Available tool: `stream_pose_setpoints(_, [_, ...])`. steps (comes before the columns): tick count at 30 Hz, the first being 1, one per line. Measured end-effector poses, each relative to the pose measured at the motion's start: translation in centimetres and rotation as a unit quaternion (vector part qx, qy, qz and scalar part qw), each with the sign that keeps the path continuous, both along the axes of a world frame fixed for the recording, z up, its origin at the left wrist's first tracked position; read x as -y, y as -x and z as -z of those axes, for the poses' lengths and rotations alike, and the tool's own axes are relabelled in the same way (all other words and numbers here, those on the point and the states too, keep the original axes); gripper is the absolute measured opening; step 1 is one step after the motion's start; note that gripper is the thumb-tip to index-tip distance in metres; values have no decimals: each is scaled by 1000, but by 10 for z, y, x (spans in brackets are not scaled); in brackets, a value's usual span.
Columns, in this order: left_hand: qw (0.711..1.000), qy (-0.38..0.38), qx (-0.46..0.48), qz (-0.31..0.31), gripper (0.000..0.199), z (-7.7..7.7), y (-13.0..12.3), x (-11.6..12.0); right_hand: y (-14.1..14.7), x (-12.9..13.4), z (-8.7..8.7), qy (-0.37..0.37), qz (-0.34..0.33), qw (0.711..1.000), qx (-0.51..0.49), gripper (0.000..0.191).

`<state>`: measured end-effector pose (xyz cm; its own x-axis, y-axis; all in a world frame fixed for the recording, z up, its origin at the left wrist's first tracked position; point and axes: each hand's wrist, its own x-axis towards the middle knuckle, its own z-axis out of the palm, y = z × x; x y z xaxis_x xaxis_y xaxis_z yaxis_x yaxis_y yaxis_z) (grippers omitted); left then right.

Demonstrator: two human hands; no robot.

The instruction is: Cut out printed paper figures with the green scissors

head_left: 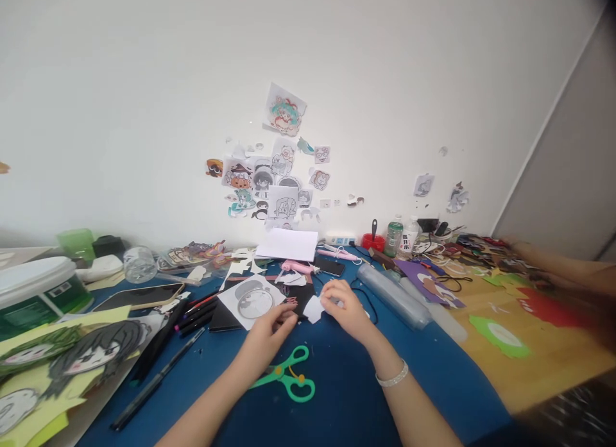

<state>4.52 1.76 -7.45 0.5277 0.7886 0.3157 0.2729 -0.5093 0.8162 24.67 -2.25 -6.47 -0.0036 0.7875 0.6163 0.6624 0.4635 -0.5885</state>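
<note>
My right hand (pixel 347 311) is closed, thumb and fingers pinching a small white piece of paper (pixel 314 310) above the blue table. To its left, my left hand (pixel 270 330) has its fingers curled together, close to the white paper's other side. Whether anything small is inside them is hidden. Beside the left hand lies a white sheet (pixel 233 297) with a round clear disc (pixel 255 302) on it, over a black item. Green scissors (pixel 289 374) rest on the blue surface below my hands, their blades partly behind my left wrist.
Black pens (pixel 158 376), a phone (pixel 137 296) and paper cut-outs (pixel 94 354) lie left, near a white tub (pixel 41 293). Pink tools (pixel 299 267) lie behind. Rolled clear film (pixel 394 296) is right, and another person's arm (pixel 553 260) reaches over the wooden table (pixel 543 370).
</note>
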Motion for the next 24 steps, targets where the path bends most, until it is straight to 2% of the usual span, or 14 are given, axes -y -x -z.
stream_pose_setpoints(2, [994, 96, 42, 44, 30, 4, -10, 8, 16, 0, 0, 1, -21, 1000, -15, 18])
stream_pose_setpoints(4, [984, 156, 73, 37, 25, 7, -15, 13, 25, -1, 2, 3, -34, 999, -23, 16])
stream_pose_setpoints(7, [974, 204, 96, -3, 24, 7, -15, 13, 27, -4, 6, -10, -21, 997, -68, 9])
stream_pose_setpoints(9, [969, 224, 108, -19, 23, 5, -13, 11, 25, -5, 9, -6, -10, 988, -153, 13])
stream_pose_setpoints(12, [964, 238, 120, -21, 20, 4, -11, 9, 25, -5, 10, 35, -64, 962, -262, 21])
stream_pose_setpoints(14, [963, 240, 119, -13, 19, 5, -12, 9, 28, -2, 9, 55, -106, 951, -287, 23])
stream_pose_setpoints(18, [963, 245, 109, -19, 15, 8, -13, 9, 32, 3, 5, 62, -141, 929, -336, 24])
stream_pose_setpoints(21, [962, 249, 108, -20, 14, 9, -12, 8, 33, 6, 3, 62, -150, 917, -365, 25])
stream_pose_setpoints(24, [959, 261, 109, -2, 15, 8, -12, 8, 34, 5, 3, 83, -141, 920, -356, 25])
